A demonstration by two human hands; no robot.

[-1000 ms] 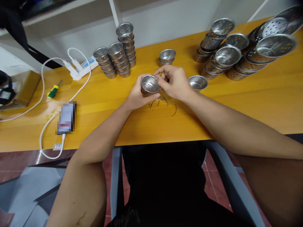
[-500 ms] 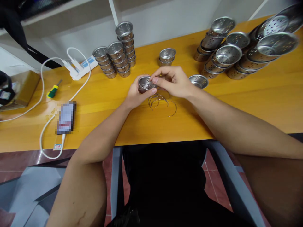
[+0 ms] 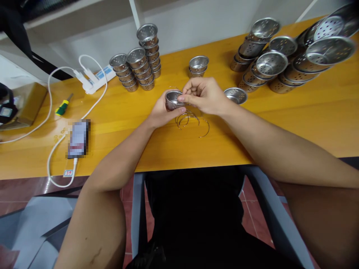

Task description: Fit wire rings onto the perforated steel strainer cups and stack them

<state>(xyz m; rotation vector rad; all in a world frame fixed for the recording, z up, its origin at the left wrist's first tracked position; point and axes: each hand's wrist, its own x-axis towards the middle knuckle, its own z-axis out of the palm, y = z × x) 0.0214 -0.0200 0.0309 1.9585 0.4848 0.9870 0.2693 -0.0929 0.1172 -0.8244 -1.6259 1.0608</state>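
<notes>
My left hand (image 3: 162, 111) is wrapped round a small perforated metal cup (image 3: 173, 96), thumb along its near side. The cup is held a little above the table, its mouth facing up. At the cup's right rim, the thumb and fingers of my right hand (image 3: 203, 95) are pinched together. What they grip is hidden by the fingers. A thin wire arc shows just behind the cup. Several curved thin wires (image 3: 187, 118) lie on the table below my hands, one loose wire (image 3: 208, 129) apart to the right.
Stacked perforated cups (image 3: 146, 67) stand at the back left, two nested cups (image 3: 198, 66) behind my hands, and larger stacks (image 3: 269, 65) at the right. A single cup (image 3: 235, 96) sits near my right wrist. A phone (image 3: 78, 139), screwdriver (image 3: 63, 107) and power strip (image 3: 99, 80) lie left.
The cup has shifted slightly right and tilted a little in my left hand. My right fingers have moved slightly at its rim, still pinched.
</notes>
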